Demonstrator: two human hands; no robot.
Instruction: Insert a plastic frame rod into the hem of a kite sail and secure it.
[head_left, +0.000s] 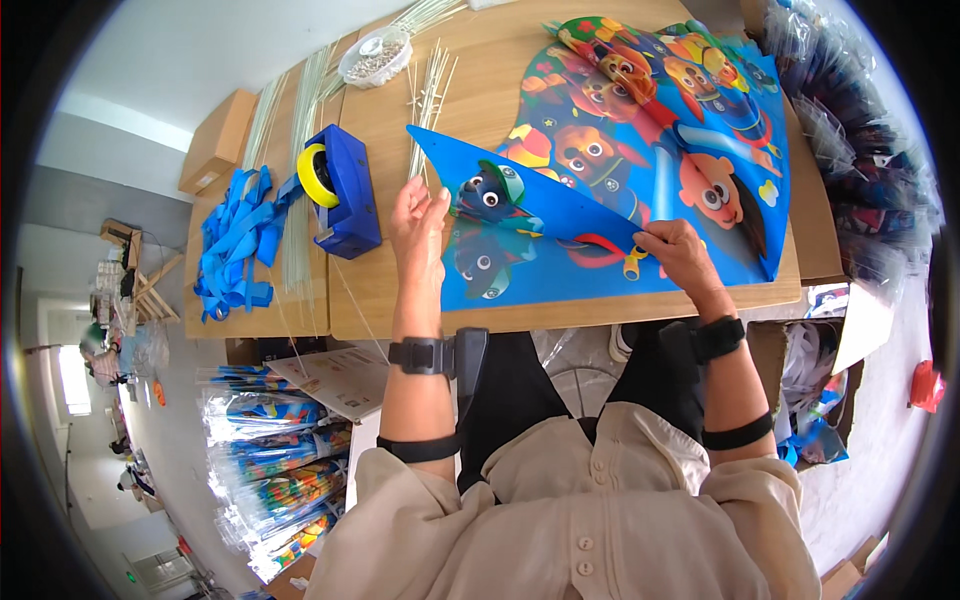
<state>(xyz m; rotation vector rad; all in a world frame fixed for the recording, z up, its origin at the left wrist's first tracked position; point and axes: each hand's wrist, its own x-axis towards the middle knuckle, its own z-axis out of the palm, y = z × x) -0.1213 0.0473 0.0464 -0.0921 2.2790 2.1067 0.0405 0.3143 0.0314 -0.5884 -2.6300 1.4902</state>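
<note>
A large thin blue sheet printed with cartoon dogs and a child lies on the wooden table, its near part folded over into a point at the left. My right hand pinches the folded edge near the table's front. Beside the sheet's left edge is my left hand, raised with its fingers apart and gripping nothing. Just left of that hand stands a blue tape dispenser with a yellow-cored roll. Thin pale sticks lie behind the left hand, partly under the sheet's corner.
Blue ribbon strips are heaped at the table's left, by a cardboard box. A clear tub of small pieces sits at the back. Bagged printed goods are stacked below left and at right. An open carton stands lower right.
</note>
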